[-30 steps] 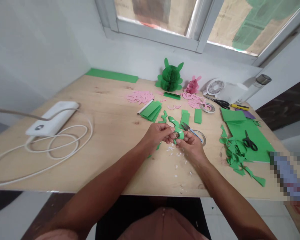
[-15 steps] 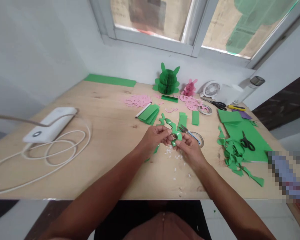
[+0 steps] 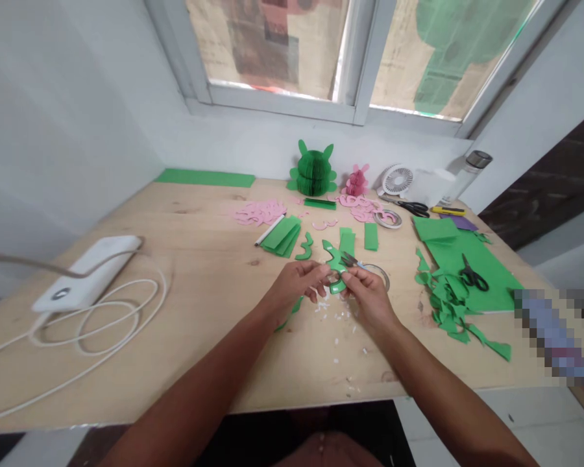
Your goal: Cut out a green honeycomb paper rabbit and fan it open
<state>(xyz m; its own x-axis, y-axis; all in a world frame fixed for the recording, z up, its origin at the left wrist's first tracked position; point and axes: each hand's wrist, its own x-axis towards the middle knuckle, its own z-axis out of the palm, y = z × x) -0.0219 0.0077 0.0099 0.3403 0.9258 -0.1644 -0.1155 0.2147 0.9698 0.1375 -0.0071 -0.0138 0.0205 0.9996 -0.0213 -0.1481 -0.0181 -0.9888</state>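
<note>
A curved green paper cutout [image 3: 335, 259] with small white patches on it is held between both hands above the table. My left hand [image 3: 304, 280] pinches its left side between thumb and fingers. On the right side, my right hand [image 3: 367, 285] grips it the same way. Blue-handled scissors [image 3: 351, 261] lie just behind my right hand, beside a roll of tape [image 3: 384, 275]. Another wavy green cutout [image 3: 305, 248] rests behind my left hand, and a further green piece [image 3: 292, 313] is partly hidden under it. Small white scraps [image 3: 337, 316] are scattered below the hands.
Green strips [image 3: 285, 235], pink cutouts [image 3: 260, 212], and green and pink paper figures [image 3: 314, 174] [image 3: 356, 181] stand or lie farther back. Green scraps [image 3: 450, 301] and black scissors [image 3: 473, 275] are at right. A white power bank [image 3: 87, 272] with looped cable sits left.
The view has shifted, so the table's contents appear lower at the back. The held cutout has turned between my fingers, its lower curve now hanging open below them. Both hands keep hold.
</note>
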